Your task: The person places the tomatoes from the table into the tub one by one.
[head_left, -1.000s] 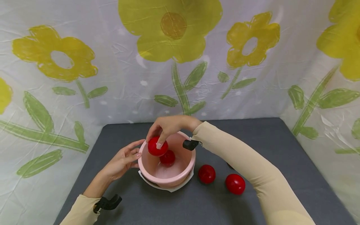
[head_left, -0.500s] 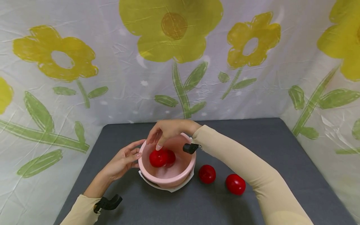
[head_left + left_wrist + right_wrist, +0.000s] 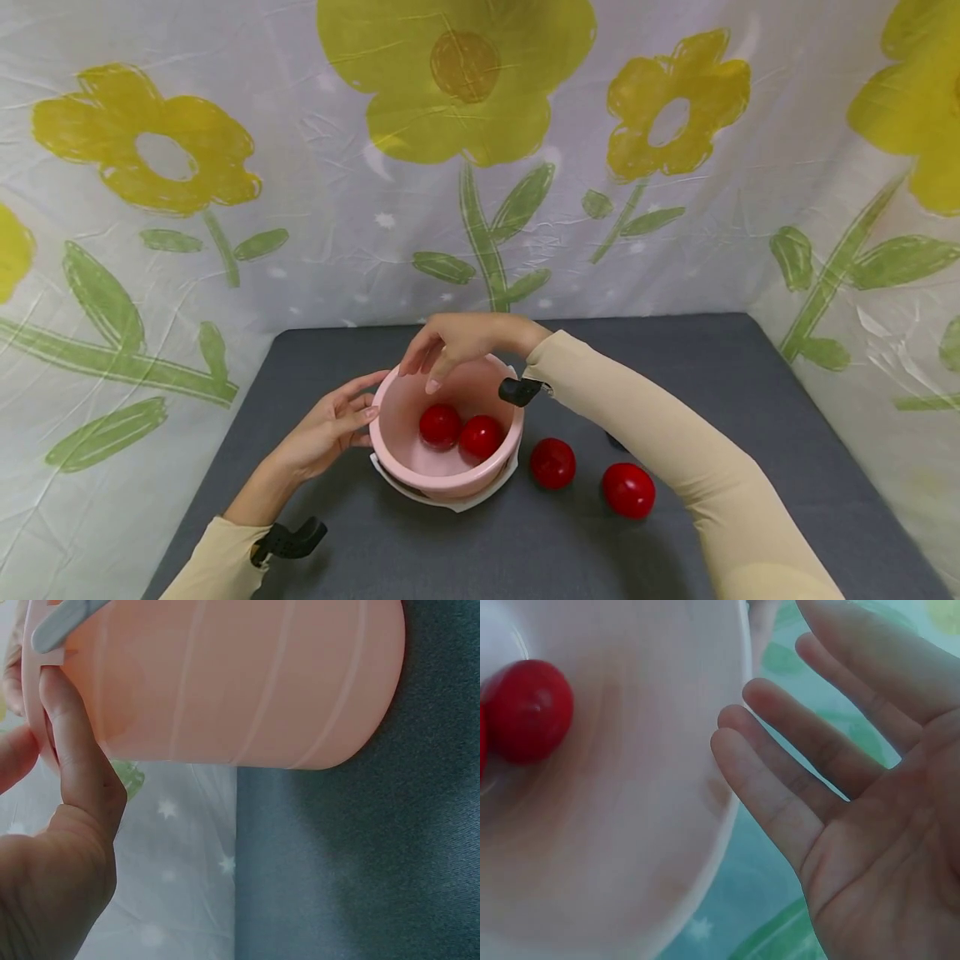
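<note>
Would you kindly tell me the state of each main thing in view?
Pink round plastic bucket: upright, open
White curved handle: folded down
Two glossy red balls: inside bucket
Two other red balls: on dark grey table
Left hand: holding bucket
Right hand: holding nothing, near bucket

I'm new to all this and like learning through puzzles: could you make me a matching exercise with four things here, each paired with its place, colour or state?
Things
1. Left hand
2. Right hand
3. Round red things
4. Tabletop

Descriptions
A. Dark grey
B. Two inside the pink bucket, two outside it
C. Gripping the bucket's rim
D. Holding nothing

Right pairs: 1-C, 2-D, 3-B, 4-A.
</note>
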Tool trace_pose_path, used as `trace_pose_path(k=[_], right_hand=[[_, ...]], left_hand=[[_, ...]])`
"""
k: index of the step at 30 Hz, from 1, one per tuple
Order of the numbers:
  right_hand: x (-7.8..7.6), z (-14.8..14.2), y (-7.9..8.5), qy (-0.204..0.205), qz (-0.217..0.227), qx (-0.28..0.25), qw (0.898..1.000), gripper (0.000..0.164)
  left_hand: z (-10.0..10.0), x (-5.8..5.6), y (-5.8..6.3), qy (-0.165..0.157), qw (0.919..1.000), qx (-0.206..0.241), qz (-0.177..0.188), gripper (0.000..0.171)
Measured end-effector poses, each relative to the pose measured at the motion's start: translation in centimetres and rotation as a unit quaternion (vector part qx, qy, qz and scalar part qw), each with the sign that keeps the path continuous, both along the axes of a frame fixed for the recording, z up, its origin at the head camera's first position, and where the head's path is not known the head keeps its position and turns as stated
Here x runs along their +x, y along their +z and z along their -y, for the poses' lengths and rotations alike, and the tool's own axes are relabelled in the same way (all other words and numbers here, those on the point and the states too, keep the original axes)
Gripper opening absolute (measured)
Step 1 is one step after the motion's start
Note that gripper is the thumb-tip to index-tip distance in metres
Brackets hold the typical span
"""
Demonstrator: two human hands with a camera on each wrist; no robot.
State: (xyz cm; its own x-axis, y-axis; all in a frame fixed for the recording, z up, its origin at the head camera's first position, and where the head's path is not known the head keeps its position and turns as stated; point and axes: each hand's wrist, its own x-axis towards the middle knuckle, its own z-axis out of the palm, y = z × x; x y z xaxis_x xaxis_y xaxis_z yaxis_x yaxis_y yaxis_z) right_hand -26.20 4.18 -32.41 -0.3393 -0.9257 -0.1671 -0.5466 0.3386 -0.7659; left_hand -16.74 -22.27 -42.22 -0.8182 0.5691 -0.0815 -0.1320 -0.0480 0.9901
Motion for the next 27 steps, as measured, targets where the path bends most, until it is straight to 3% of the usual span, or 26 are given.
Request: trace_pose_path(k=[8, 17, 21, 27], right_hand=[[0.0, -3.7, 0.7, -0.026, 0.0, -0.021, 0.999, 0.041], [0.9, -10.6, 1.8, -0.109, 0.039, -0.038, 0.993, 0.049], [1.6, -13.3, 0.5, -0.134, 0.049, -0.018, 0.99, 0.053], [3.0, -15.9, -3.1, -0.162, 0.079, -0.003, 0.984, 0.052]], left_hand=[[0.1, -0.1, -0.1, 0.002, 1.0, 0.003, 0.001, 0.06], [0.0, -0.1, -0.2, 0.009, 1.0, 0.003, -0.002, 0.06], [0.0, -0.1, -0.1, 0.012, 0.9999, 0.002, -0.003, 0.06], [0.0, 0.0, -0.1, 0.01, 0.9999, 0.004, 0.0, 0.061]])
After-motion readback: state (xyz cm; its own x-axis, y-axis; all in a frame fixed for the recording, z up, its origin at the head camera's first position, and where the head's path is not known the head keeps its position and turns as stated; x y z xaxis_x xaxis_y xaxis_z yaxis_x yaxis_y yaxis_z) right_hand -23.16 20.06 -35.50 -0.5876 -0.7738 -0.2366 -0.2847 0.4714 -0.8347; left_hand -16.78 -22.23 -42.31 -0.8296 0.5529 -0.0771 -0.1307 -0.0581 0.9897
